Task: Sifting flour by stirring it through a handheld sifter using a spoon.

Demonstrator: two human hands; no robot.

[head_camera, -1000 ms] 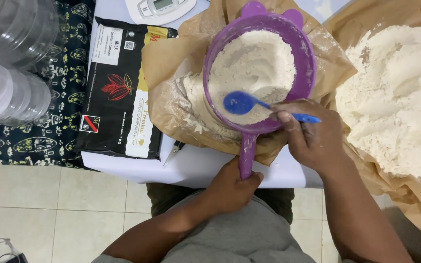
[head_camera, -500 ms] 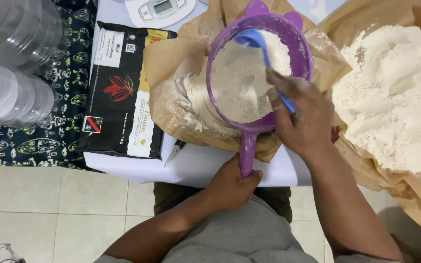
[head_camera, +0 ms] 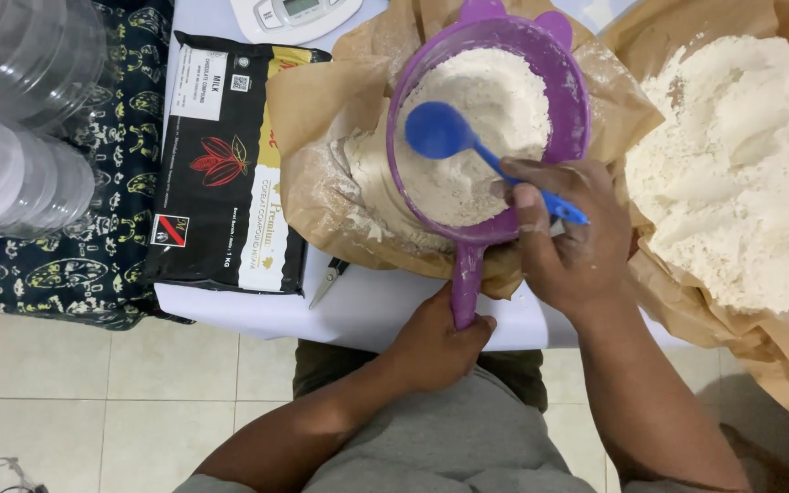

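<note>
While the left hand (head_camera: 436, 342) grips the sieve (head_camera: 489, 128) handle at the worktop's (head_camera: 367, 310) near edge, the right hand (head_camera: 563, 233) pinches the blue spoon (head_camera: 445, 135), whose bowl points far-left over the flour (head_camera: 481, 128). The sieve's underside is hidden, and the flour pile (head_camera: 741, 164) on the right is cut off.

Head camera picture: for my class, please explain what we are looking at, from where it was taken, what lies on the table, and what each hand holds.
The camera sits on a person's head and looks down at their own two bare hands. The left hand grips the handle of a purple sieve filled with flour. The right hand holds a blue spoon, its bowl over the flour. The sieve rests over brown paper dusted with flour. On the white table also lie a black packet, small scissors and a white scale. A big flour heap is at the right.
</note>
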